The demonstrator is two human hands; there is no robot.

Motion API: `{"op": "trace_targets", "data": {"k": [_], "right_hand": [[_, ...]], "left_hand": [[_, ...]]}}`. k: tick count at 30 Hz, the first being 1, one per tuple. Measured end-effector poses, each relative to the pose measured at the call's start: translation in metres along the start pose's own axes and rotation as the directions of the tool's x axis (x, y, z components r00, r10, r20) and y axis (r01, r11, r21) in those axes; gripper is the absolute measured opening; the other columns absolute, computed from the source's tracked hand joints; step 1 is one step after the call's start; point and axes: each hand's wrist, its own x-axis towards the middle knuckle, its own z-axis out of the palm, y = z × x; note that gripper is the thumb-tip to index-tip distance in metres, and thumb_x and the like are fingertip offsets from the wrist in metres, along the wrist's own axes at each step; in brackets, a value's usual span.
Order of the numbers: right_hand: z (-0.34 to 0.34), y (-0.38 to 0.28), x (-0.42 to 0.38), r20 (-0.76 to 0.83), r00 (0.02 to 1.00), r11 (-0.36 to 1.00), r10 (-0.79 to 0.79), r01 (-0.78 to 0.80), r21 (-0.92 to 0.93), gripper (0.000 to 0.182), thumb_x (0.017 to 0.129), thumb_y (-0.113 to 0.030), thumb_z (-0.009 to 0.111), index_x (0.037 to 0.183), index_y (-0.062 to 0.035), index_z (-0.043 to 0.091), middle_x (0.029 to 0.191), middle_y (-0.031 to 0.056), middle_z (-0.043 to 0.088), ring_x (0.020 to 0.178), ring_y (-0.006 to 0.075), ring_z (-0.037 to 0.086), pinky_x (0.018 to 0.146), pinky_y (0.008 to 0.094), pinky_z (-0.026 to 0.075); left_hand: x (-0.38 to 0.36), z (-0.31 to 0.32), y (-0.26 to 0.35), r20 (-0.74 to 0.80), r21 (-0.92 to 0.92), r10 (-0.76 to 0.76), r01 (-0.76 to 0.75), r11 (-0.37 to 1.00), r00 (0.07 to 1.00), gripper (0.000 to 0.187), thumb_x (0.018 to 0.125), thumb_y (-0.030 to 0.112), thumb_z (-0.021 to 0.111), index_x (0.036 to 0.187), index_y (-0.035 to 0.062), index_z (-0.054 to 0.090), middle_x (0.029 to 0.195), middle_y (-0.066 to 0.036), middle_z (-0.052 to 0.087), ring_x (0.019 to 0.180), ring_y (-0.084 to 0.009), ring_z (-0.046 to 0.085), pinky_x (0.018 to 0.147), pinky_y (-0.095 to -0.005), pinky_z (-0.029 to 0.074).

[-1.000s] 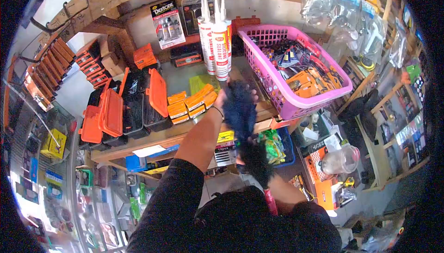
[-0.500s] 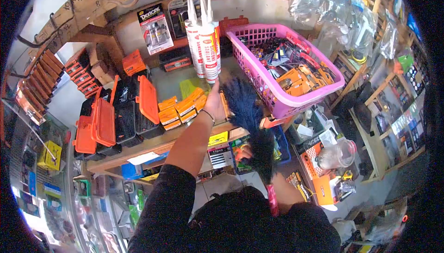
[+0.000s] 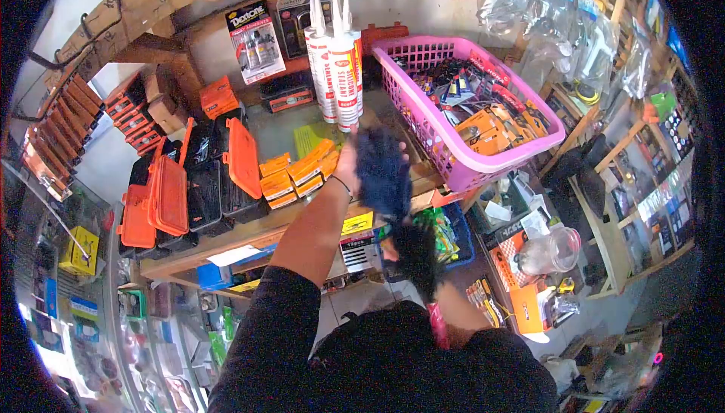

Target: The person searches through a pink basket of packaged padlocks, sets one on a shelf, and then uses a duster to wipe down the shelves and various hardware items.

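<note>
A bundle of sealant tubes (image 3: 336, 58) is held upright above the far part of the shelf (image 3: 302, 220) by the left hand (image 3: 349, 158). The hand is closed around the lower ends of the tubes, so the nozzles point up and the whole bundle is kept together in one grip. A band is worn on this wrist.

A dark blue duster (image 3: 389, 198) is held close under the tubes and in front of the left hand, so part of that hand is hidden by it. Its pink handle (image 3: 436, 326) runs down to the near side, toward the body. The right hand is covered by the duster head and the sleeve; whether it is closed on the handle cannot be told, though the duster seems to be carried from there.

To the right of the tubes stands a pink basket (image 3: 445, 149), full of packed small goods, its near edge over the shelf rim. To the left, orange cases (image 3: 170, 194) lie open on the shelf, and small orange boxes (image 3: 298, 175) are stacked just beside the left wrist. A blister pack (image 3: 253, 39) leans against the far wall, left of the tubes.
</note>
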Motion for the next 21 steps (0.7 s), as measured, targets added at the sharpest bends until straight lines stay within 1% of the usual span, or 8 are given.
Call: {"op": "trace_targets", "data": {"k": [3, 7, 11, 14, 15, 17, 19, 21], "right_hand": [[0.014, 0.106, -0.003, 0.028, 0.998, 0.838, 0.058, -0.064, 0.542, 0.015, 0.081, -0.021, 0.046, 0.079, -0.0064, 0.048, 0.061, 0.001, 0.041, 0.051, 0.0134, 0.038, 0.045, 0.0281, 0.032], [0.005, 0.028, -0.007, -0.073, 0.997, 0.989, -0.03, 0.019, -0.144, 0.02, 0.083, -0.023, 0.043, 0.069, -0.0098, 0.043, 0.054, 0.0003, 0.039, 0.048, 0.0135, 0.039, 0.046, 0.0252, 0.033], [-0.013, 0.039, -0.004, 0.051, 0.998, 0.797, -0.03, -0.007, 0.604, 0.034, 0.087, -0.04, 0.032, 0.071, -0.0117, 0.04, 0.054, -0.0011, 0.03, 0.046, 0.0147, 0.03, 0.048, 0.0274, 0.03], [0.014, 0.084, -0.009, 0.04, 0.998, 0.971, 0.041, -0.031, -0.236, 0.018, 0.072, -0.023, 0.054, 0.08, -0.0074, 0.051, 0.066, 0.0071, 0.047, 0.064, 0.0267, 0.045, 0.062, 0.0413, 0.036], [0.005, 0.011, -0.01, 0.057, 0.952, 0.63, -0.3, 0.243, -0.738, 0.026, 0.064, -0.024, 0.06, 0.083, -0.0077, 0.052, 0.066, 0.0096, 0.047, 0.063, 0.0291, 0.045, 0.062, 0.0419, 0.036], [-0.001, 0.011, -0.006, 0.093, 0.854, 0.47, -0.512, 0.369, -0.802, 0.027, 0.065, -0.025, 0.059, 0.084, -0.0082, 0.051, 0.064, 0.008, 0.046, 0.064, 0.0268, 0.044, 0.061, 0.0422, 0.036], [-0.006, 0.02, 0.001, -0.05, 0.994, 0.94, -0.097, 0.108, 0.324, 0.034, 0.068, -0.026, 0.056, 0.097, -0.0087, 0.051, 0.077, 0.0122, 0.052, 0.078, 0.0289, 0.048, 0.067, 0.0466, 0.036], [-0.001, 0.023, -0.007, -0.087, 0.973, 0.972, -0.212, 0.201, -0.12, 0.042, 0.067, -0.025, 0.057, 0.104, -0.0082, 0.048, 0.084, 0.0143, 0.052, 0.084, 0.0306, 0.048, 0.071, 0.0459, 0.036]], "left_hand": [[0.014, -0.023, 0.002, -0.27, 0.189, 0.062, -0.01, 0.982, 0.961, 0.073, 0.078, 0.063, 0.03, 0.116, 0.0027, 0.043, 0.112, -0.017, 0.05, 0.102, -0.0339, 0.049, 0.092, -0.0493, 0.033], [-0.002, 0.015, -0.001, -0.216, 0.04, -0.027, 0.036, 0.999, 0.976, 0.072, 0.078, 0.063, 0.03, 0.113, 0.0025, 0.047, 0.11, -0.016, 0.052, 0.101, -0.0321, 0.05, 0.092, -0.0472, 0.033], [0.006, 0.001, -0.001, -0.159, 0.064, 0.02, -0.01, 0.998, 0.987, 0.075, 0.076, 0.065, 0.031, 0.112, 0.0007, 0.046, 0.109, -0.019, 0.052, 0.098, -0.0341, 0.05, 0.09, -0.0491, 0.035], [0.003, -0.006, 0.0, 0.024, 0.016, -0.034, 0.033, 0.999, 0.999, 0.078, 0.073, 0.067, 0.033, 0.112, -0.0002, 0.046, 0.109, -0.019, 0.051, 0.099, -0.035, 0.049, 0.09, -0.0494, 0.035], [0.005, -0.011, 0.0, 0.028, 0.017, -0.037, 0.036, 0.999, 0.999, 0.078, 0.073, 0.067, 0.033, 0.112, -0.0002, 0.046, 0.109, -0.019, 0.051, 0.099, -0.035, 0.049, 0.09, -0.0494, 0.035], [0.006, -0.02, 0.002, 0.066, -0.084, 0.007, -0.002, 0.996, 0.998, 0.083, 0.07, 0.07, 0.034, 0.113, -0.0007, 0.044, 0.111, -0.019, 0.05, 0.102, -0.0352, 0.048, 0.09, -0.0504, 0.034], [-0.002, -0.003, -0.001, -0.033, -0.099, -0.007, 0.004, 0.995, 0.999, 0.083, 0.07, 0.07, 0.033, 0.113, -0.0001, 0.044, 0.113, -0.02, 0.049, 0.104, -0.0364, 0.046, 0.09, -0.0521, 0.034], [-0.002, 0.001, -0.003, -0.124, 0.033, 0.002, 0.002, 0.999, 0.992, 0.08, 0.07, 0.069, 0.036, 0.111, 0.0008, 0.046, 0.112, -0.022, 0.049, 0.104, -0.039, 0.045, 0.089, -0.053, 0.034]]}}
